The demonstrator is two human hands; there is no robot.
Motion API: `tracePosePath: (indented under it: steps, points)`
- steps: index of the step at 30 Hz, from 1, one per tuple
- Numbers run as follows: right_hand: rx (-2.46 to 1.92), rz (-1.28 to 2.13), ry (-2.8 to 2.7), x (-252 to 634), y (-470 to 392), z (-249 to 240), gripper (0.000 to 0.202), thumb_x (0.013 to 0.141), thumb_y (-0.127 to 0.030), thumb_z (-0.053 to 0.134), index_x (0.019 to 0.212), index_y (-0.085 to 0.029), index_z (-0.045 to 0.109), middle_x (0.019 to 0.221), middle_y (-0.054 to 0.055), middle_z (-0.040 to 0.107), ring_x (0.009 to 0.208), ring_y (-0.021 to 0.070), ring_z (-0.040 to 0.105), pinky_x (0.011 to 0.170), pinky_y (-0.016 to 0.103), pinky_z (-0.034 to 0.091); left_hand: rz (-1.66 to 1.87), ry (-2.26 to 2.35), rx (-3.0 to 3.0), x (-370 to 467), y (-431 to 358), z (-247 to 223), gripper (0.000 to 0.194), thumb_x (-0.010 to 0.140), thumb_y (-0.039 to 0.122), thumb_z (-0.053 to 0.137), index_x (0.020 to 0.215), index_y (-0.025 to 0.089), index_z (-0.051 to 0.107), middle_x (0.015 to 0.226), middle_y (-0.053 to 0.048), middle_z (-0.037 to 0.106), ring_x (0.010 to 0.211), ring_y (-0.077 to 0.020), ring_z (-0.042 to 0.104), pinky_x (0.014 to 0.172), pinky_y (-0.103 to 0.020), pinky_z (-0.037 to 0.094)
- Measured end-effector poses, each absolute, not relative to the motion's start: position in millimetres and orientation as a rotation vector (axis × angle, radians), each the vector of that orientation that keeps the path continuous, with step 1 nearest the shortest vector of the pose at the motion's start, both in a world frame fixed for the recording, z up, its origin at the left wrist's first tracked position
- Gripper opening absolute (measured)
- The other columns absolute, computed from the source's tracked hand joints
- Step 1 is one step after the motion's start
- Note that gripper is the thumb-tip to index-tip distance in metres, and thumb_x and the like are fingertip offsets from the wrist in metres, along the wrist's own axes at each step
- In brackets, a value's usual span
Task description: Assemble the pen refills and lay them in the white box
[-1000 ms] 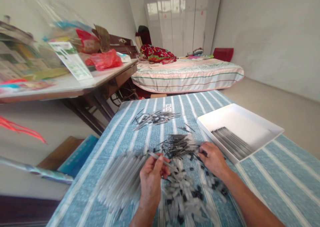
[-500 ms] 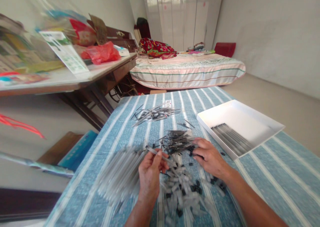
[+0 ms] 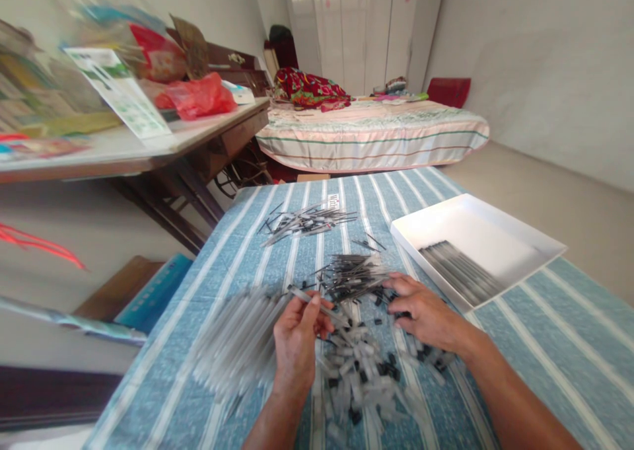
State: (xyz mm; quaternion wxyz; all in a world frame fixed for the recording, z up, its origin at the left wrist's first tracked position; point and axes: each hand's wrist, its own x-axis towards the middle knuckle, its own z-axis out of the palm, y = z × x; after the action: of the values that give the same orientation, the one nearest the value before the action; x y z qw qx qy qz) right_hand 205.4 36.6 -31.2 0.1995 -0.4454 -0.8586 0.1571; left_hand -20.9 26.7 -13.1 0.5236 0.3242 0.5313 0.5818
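Head view shows me the left hand pinching a tube over the counter, between tubes and caps. My right hand curls beside the refills, near the box; whether it grips anything, I cannot tell.

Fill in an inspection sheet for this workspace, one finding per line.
Surface: striped blue cloth.
Job's things: translucent tubes laid side by side; dark thin rods heaped; white box holding dark-cored tubes.
Clutter: loose short caps, clear and black, scattered nearest the wearer; second rod heap farther off.
Grippers: left hand pinches a tube; right hand at the near rod heap, grip unclear.
Cables: nothing seen; red cord at far left.
Surroundings: side table with red bag, bed, cabinet.
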Motion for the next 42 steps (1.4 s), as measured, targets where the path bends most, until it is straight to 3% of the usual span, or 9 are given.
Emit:
tracePosePath:
  steps: [8,18,22,30,38,42]
  points:
    - [-1.287,0.487,-2.441,202.6,34.8,-26.7,0.026,0.064,-0.006,0.058,0.08,-0.023,0.071,0.126,0.005,0.049,0.127,0.0283,0.029,0.101,0.046,0.03,1.387,1.265,0.777,-22.6,27.4,-17.0,0.032,0.062,0.038,0.068,0.082,0.014,0.057,0.065,0.0,0.064,0.04,-0.0084,0.05,0.037,-0.02,0.034]
    - [-1.301,0.534,-2.489,196.1,32.8,-25.6,0.011,0.07,-0.018,0.062,0.078,-0.02,0.07,0.13,0.008,0.044,0.13,0.0293,0.022,0.102,0.047,0.026,1.392,1.26,0.79,-21.4,26.3,-16.5,0.032,0.063,0.036,0.068,0.082,0.014,0.056,0.065,-0.001,0.064,0.039,-0.008,0.05,0.038,-0.019,0.034]
    - [-1.259,0.432,-2.456,190.3,32.1,-26.7,0.01,0.076,-0.023,0.059,0.078,-0.02,0.069,0.127,0.008,0.047,0.129,0.0278,0.024,0.102,0.046,0.026,1.39,1.255,0.8,-20.3,25.9,-15.9,0.03,0.064,0.036,0.067,0.081,0.014,0.056,0.066,-0.001,0.064,0.04,-0.0078,0.05,0.038,-0.019,0.034]
    - [-1.254,0.219,-2.504,169.2,25.1,-41.6,0.017,0.079,-0.012,0.053,0.07,-0.016,0.067,0.119,0.01,0.053,0.127,0.0271,0.028,0.1,0.043,0.028,1.381,1.258,0.813,-20.4,25.5,-18.5,0.029,0.065,0.036,0.066,0.081,0.015,0.057,0.066,0.0,0.065,0.04,-0.0082,0.05,0.038,-0.019,0.035]
    - [-1.249,0.349,-2.433,181.7,28.3,-31.3,0.009,0.077,-0.019,0.058,0.077,-0.017,0.067,0.111,0.009,0.055,0.119,0.0253,0.037,0.098,0.04,0.033,1.383,1.261,0.824,-19.3,24.3,-16.9,0.026,0.066,0.036,0.065,0.08,0.016,0.056,0.066,0.001,0.064,0.04,-0.0082,0.05,0.037,-0.019,0.034]
    - [-1.245,0.426,-2.468,194.2,29.8,-24.9,0.011,0.075,-0.015,0.058,0.075,-0.019,0.068,0.112,0.009,0.055,0.118,0.026,0.037,0.097,0.042,0.033,1.378,1.257,0.814,-19.0,23.4,-16.2,0.025,0.067,0.034,0.065,0.082,0.016,0.056,0.065,0.001,0.065,0.04,-0.0083,0.051,0.037,-0.019,0.034]
